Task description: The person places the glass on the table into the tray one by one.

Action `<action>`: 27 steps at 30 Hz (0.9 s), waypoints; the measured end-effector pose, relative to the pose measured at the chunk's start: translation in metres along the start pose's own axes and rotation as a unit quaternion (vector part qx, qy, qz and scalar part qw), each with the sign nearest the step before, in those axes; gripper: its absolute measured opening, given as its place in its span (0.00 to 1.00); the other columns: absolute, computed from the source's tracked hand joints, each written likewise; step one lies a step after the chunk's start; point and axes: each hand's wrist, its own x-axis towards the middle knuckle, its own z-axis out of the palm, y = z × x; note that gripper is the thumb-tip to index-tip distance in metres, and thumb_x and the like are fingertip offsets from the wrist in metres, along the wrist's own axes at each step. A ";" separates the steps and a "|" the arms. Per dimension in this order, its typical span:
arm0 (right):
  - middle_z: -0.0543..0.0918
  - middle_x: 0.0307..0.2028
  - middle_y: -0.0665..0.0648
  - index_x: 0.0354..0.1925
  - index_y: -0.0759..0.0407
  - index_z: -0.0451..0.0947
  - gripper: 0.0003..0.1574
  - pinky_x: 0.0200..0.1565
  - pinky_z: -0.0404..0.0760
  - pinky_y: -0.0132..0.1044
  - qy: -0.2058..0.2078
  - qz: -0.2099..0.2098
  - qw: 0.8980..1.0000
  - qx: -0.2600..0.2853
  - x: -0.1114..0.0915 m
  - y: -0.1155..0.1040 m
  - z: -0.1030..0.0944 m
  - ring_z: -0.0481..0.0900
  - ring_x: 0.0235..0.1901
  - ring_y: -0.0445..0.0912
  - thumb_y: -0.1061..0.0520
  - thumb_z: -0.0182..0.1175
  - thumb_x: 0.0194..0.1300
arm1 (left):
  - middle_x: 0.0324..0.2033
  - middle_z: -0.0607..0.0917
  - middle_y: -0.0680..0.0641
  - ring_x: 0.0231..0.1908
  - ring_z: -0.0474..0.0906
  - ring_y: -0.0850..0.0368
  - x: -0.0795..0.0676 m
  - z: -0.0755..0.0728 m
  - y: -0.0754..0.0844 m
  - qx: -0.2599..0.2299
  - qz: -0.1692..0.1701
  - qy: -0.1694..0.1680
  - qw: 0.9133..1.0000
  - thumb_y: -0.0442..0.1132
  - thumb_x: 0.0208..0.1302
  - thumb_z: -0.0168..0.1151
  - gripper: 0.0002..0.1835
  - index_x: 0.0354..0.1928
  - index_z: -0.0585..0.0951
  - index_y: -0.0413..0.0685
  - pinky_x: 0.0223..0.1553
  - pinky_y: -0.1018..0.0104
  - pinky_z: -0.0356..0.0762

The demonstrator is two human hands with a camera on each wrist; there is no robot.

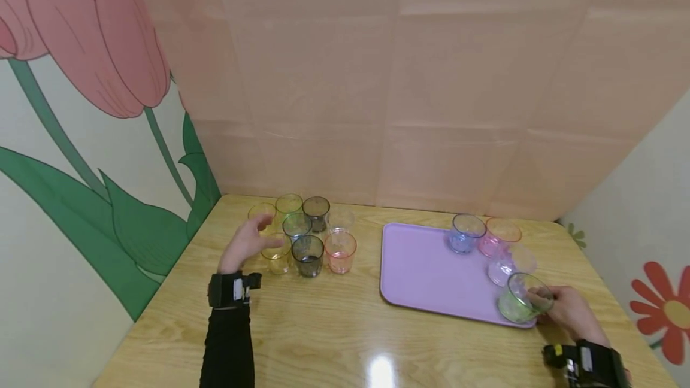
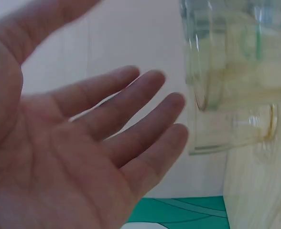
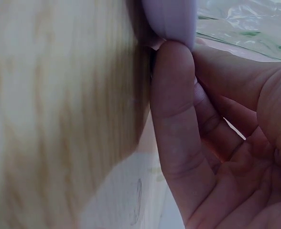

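Note:
My left hand point(image 1: 248, 245) is open, fingers spread, beside the yellow glass point(image 1: 279, 263) at the left of a cluster of tinted glasses. In the left wrist view its palm and straight fingers point(image 2: 145, 107) show with nothing in them, the glasses point(image 2: 241, 67) just past the fingertips. At the near right corner of the purple tray point(image 1: 431, 274), my right hand point(image 1: 574, 310) pinches the rim between thumb and forefinger, close behind the green glass point(image 1: 517, 307). The tray's edge point(image 3: 171, 19) between those fingers shows in the right wrist view.
Blue point(image 1: 463, 241), pink point(image 1: 490, 244) and clear point(image 1: 500, 271) glasses stand along the tray's right side. The left cluster includes dark grey point(image 1: 308, 259), pink point(image 1: 341, 256) and green point(image 1: 289, 203) glasses. Walls surround the wooden table point(image 1: 323, 328) at back and sides.

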 end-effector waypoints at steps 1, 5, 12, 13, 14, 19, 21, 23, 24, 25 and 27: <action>0.86 0.39 0.61 0.49 0.73 0.80 0.30 0.33 0.79 0.37 0.000 0.000 1.000 0.001 0.000 0.000 0.000 0.77 0.35 0.47 0.47 0.66 0.63 | 0.69 0.66 0.33 0.68 0.62 0.33 0.000 -0.001 -0.002 0.004 -0.001 -0.011 1.000 0.41 0.59 0.71 0.43 0.72 0.60 0.36 0.64 0.39 0.64; 0.86 0.39 0.61 0.49 0.74 0.79 0.31 0.33 0.79 0.37 0.000 0.001 1.000 0.005 0.001 0.001 0.000 0.77 0.35 0.47 0.47 0.66 0.63 | 0.70 0.64 0.32 0.68 0.61 0.33 0.002 -0.003 -0.010 0.014 0.002 -0.050 0.999 0.42 0.58 0.71 0.47 0.73 0.55 0.34 0.63 0.39 0.66; 0.86 0.40 0.63 0.50 0.74 0.79 0.30 0.34 0.79 0.37 -0.002 0.008 1.000 0.006 0.001 -0.001 0.000 0.77 0.35 0.47 0.48 0.66 0.63 | 0.69 0.64 0.29 0.67 0.62 0.32 0.005 -0.001 -0.031 0.034 0.023 -0.116 0.992 0.44 0.54 0.75 0.51 0.72 0.55 0.32 0.64 0.40 0.65; 0.86 0.39 0.62 0.50 0.74 0.79 0.31 0.34 0.79 0.37 -0.003 0.011 1.000 0.007 0.001 -0.001 0.000 0.77 0.35 0.47 0.47 0.66 0.63 | 0.68 0.64 0.30 0.67 0.62 0.32 0.005 -0.001 -0.033 0.037 0.024 -0.121 0.992 0.45 0.53 0.75 0.52 0.72 0.56 0.32 0.64 0.40 0.65; 0.86 0.39 0.62 0.50 0.74 0.79 0.32 0.34 0.79 0.38 -0.003 0.012 1.000 0.007 0.001 -0.001 0.000 0.77 0.35 0.47 0.46 0.66 0.63 | 0.68 0.65 0.30 0.67 0.63 0.32 0.006 0.000 -0.035 0.040 0.028 -0.126 0.991 0.45 0.53 0.76 0.51 0.72 0.57 0.32 0.64 0.40 0.66; 0.85 0.41 0.63 0.49 0.73 0.79 0.28 0.34 0.78 0.37 -0.004 0.008 1.000 0.000 0.002 0.000 0.000 0.77 0.36 0.48 0.49 0.66 0.63 | 0.65 0.69 0.31 0.64 0.66 0.34 0.009 0.003 -0.040 0.040 0.032 -0.137 0.989 0.43 0.52 0.76 0.47 0.69 0.61 0.33 0.61 0.43 0.70; 0.86 0.41 0.63 0.49 0.73 0.79 0.29 0.34 0.78 0.37 -0.004 0.005 1.000 0.000 0.002 0.001 0.000 0.77 0.36 0.48 0.49 0.66 0.63 | 0.64 0.70 0.31 0.63 0.67 0.34 0.009 0.004 -0.041 0.039 0.035 -0.136 0.989 0.42 0.52 0.76 0.46 0.68 0.62 0.32 0.60 0.44 0.71; 0.86 0.40 0.62 0.50 0.74 0.79 0.30 0.34 0.78 0.37 -0.004 0.005 1.000 0.003 0.002 0.001 -0.001 0.77 0.35 0.48 0.48 0.66 0.63 | 0.63 0.71 0.32 0.63 0.68 0.34 0.009 0.004 -0.042 0.033 0.034 -0.131 0.990 0.42 0.51 0.77 0.45 0.67 0.63 0.32 0.60 0.43 0.71; 0.86 0.39 0.62 0.50 0.73 0.79 0.31 0.34 0.78 0.37 -0.004 0.007 1.000 0.002 0.002 0.002 -0.001 0.77 0.35 0.47 0.47 0.66 0.63 | 0.62 0.72 0.32 0.63 0.68 0.34 0.009 0.005 -0.043 0.030 0.035 -0.129 0.991 0.41 0.51 0.77 0.45 0.66 0.64 0.31 0.60 0.43 0.71; 0.86 0.39 0.61 0.50 0.73 0.79 0.31 0.34 0.78 0.37 -0.004 0.008 1.000 0.001 0.002 0.002 0.000 0.77 0.35 0.47 0.47 0.66 0.63 | 0.62 0.72 0.32 0.62 0.68 0.34 0.009 0.005 -0.043 0.028 0.036 -0.128 0.991 0.41 0.50 0.77 0.45 0.66 0.64 0.31 0.60 0.43 0.71; 0.86 0.39 0.60 0.51 0.73 0.79 0.32 0.34 0.78 0.37 -0.005 0.009 1.000 0.002 0.002 0.002 -0.001 0.77 0.35 0.47 0.46 0.67 0.62 | 0.61 0.73 0.32 0.62 0.69 0.34 0.009 0.005 -0.043 0.026 0.038 -0.126 0.991 0.40 0.50 0.77 0.44 0.65 0.64 0.30 0.60 0.42 0.70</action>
